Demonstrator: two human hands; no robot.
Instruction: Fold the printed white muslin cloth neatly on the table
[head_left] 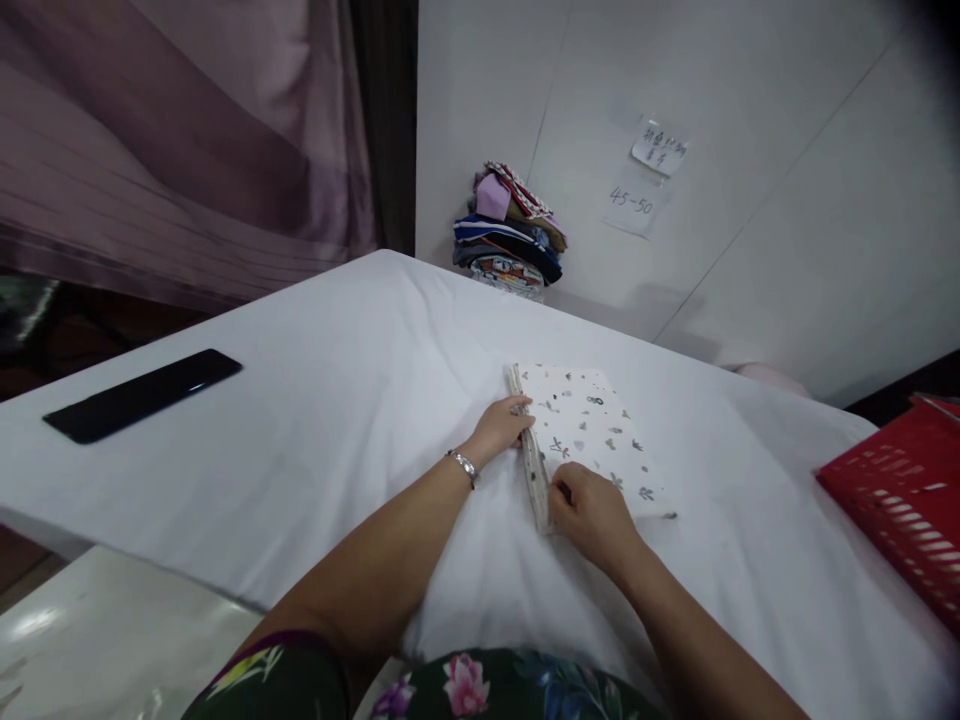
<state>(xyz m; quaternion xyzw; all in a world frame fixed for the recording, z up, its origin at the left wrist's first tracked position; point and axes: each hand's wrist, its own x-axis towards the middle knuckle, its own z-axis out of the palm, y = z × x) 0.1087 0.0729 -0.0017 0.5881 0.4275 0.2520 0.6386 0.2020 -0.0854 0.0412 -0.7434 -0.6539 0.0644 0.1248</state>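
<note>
A white cloth (585,425) printed with small leaves and shapes lies folded on the white-covered table (315,470). Its left side is a thick edge of several layers. My left hand (501,425), with a bracelet at the wrist, grips that edge near its middle, thumb on top and the other fingers partly hidden. At the near end of the same edge, my right hand (589,508) is closed, its fingers curled against the cloth; the fingertips are mostly hidden.
A stack of folded fabrics (510,235) stands by the wall at the table's far edge. To the left lies a flat black glossy object (142,395). A red plastic basket (896,490) is at the right edge. Two paper notes (634,205) hang on the wall.
</note>
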